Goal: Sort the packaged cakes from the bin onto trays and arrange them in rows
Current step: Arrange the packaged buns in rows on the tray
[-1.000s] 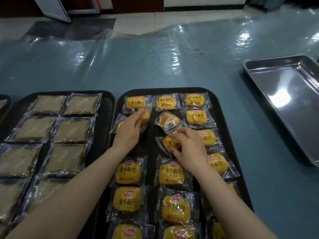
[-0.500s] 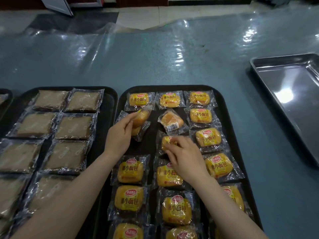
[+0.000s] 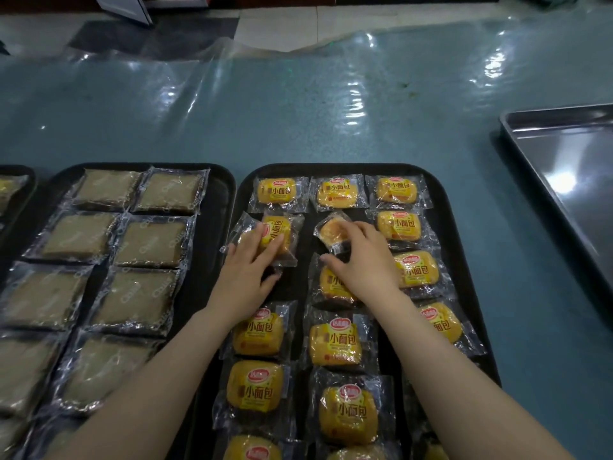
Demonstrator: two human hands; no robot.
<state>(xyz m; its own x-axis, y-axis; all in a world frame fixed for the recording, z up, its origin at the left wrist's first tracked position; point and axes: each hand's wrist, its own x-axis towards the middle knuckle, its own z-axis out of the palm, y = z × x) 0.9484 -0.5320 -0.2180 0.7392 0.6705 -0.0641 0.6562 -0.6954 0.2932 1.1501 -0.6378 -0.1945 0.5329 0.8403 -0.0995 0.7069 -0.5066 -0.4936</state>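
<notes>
On black tray (image 3: 461, 260), near far edge: left hand (image 3: 247, 277) flat on two crooked yellow small-bread packs (image 3: 277, 232), right hand (image 3: 363, 258) pinching face-down pack (image 3: 333, 232); light, squashy, slick film, so likely best gripped by the crimped seams.

There was only one view, from a camera worn on the person's head. It looked forward and steeply down over the table (image 3: 298, 121), close enough that both forearms ran in from the bottom edge. The left hand (image 3: 245, 273) and right hand (image 3: 363, 257) sat near the centre, the floor beyond them along the top edge.
</notes>
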